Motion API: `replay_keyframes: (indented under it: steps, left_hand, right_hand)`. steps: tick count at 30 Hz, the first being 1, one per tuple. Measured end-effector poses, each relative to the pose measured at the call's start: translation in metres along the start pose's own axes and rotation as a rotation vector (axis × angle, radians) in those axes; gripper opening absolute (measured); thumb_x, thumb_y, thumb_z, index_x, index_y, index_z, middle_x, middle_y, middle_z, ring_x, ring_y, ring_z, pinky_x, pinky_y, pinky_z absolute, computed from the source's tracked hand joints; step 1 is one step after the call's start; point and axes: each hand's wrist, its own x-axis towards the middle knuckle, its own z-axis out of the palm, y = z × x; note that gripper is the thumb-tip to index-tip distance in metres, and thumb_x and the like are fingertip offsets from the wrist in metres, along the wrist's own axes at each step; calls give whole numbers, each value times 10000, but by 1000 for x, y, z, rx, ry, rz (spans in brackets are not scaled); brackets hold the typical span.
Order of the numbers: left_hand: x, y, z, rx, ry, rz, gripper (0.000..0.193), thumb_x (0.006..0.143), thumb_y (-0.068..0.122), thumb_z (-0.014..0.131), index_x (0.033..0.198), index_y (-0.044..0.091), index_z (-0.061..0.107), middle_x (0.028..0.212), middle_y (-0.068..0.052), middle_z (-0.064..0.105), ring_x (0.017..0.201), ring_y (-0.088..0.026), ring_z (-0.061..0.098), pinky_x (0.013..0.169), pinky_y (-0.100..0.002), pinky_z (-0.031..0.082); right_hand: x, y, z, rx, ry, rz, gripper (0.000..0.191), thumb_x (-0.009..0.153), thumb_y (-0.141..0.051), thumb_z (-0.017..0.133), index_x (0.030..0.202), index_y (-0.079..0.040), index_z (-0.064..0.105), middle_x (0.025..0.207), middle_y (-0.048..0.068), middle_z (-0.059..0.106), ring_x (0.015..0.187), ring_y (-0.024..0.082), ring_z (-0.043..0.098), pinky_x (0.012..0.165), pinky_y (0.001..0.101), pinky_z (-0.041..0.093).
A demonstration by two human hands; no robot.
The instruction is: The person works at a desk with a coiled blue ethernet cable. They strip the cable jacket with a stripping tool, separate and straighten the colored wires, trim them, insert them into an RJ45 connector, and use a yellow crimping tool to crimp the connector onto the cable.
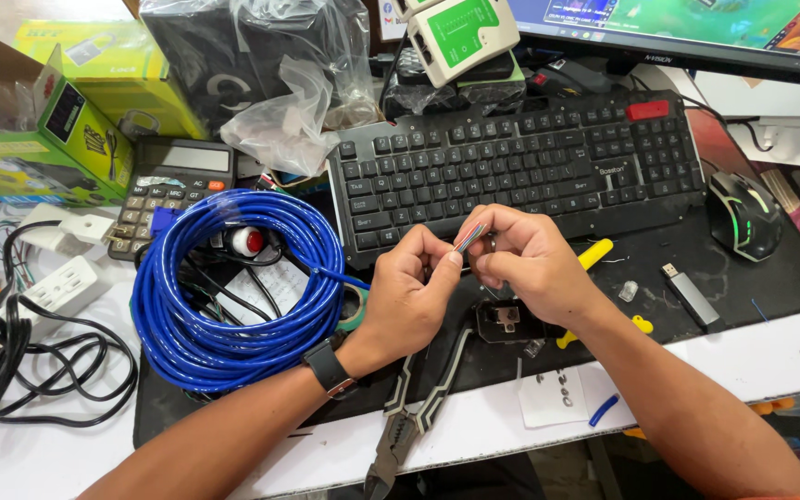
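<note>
Both hands are meeting over the middle of the tabletop, just in front of the black keyboard (520, 167). The left hand (407, 301) is pinching the end of the blue cable (233, 287) between thumb and fingers, closed narrow around it. The right hand (530, 264) is curling over from the other side, its fingertips (485, 243) gripping the fanned coloured wires (470, 236) that are sticking up out of the cable's end. The two hands are touching each other at the knuckles.

The rest of the blue cable is lying coiled in a thick ring to the left of the hands, towards the tabletop's left half, with one strand running from the coil to the left hand. A black smartwatch (329, 368) is sitting on the left wrist.

Pliers with black handles (414, 417) are lying at the front edge of the tabletop, below the hands, jaws pointing over the edge. A yellow-handled tool (594, 255) is showing just beside the right hand. A silver USB stick (690, 294) and a black mouse (743, 215) are resting towards the right edge. A calculator (173, 190) is lying behind the coil, and a white power strip (59, 287) with black cords (39, 361) is sitting at the left edge.
</note>
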Motion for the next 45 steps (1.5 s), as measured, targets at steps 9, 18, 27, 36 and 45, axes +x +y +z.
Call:
replay_keyframes:
  steps: [9, 18, 27, 36, 45]
  left_hand:
    - [0, 0, 0, 2, -10, 8, 137, 1015, 130, 633, 938, 29, 580, 752, 63, 575, 655, 7, 470, 539, -203, 379]
    - [0, -1, 0, 7, -9, 12, 140, 1016, 132, 634, 938, 28, 582, 756, 61, 578, 662, 4, 476, 544, -204, 386]
    - [1, -3, 1, 6, -6, -3, 143, 1015, 137, 634, 934, 30, 584, 751, 62, 577, 656, 4, 472, 536, -207, 379]
    - [1, -2, 0, 7, -7, -14, 145, 1013, 143, 632, 936, 31, 583, 747, 63, 581, 651, 5, 474, 533, -206, 379]
    - [2, -5, 1, 23, -12, -12, 142, 1010, 141, 633, 938, 30, 582, 761, 52, 596, 665, 2, 488, 547, -206, 393]
  right_hand:
    - [0, -1, 1, -23, 5, -5, 199, 823, 57, 548, 987, 4, 647, 841, 16, 551, 669, 65, 521, 608, 226, 436]
    - [-1, 0, 0, -36, 11, -3, 195, 825, 51, 548, 985, -1, 646, 833, 12, 555, 667, 64, 522, 605, 224, 434]
    - [0, 2, -2, -40, 16, 8, 193, 823, 47, 555, 986, -4, 644, 828, 8, 558, 666, 60, 525, 600, 220, 430]
    - [1, 1, -2, -53, 20, 13, 195, 820, 47, 554, 984, -10, 642, 827, 7, 559, 660, 59, 524, 590, 218, 424]
    - [0, 4, -5, -18, -3, 2, 201, 824, 60, 542, 986, -5, 641, 849, 12, 547, 673, 65, 513, 610, 226, 431]
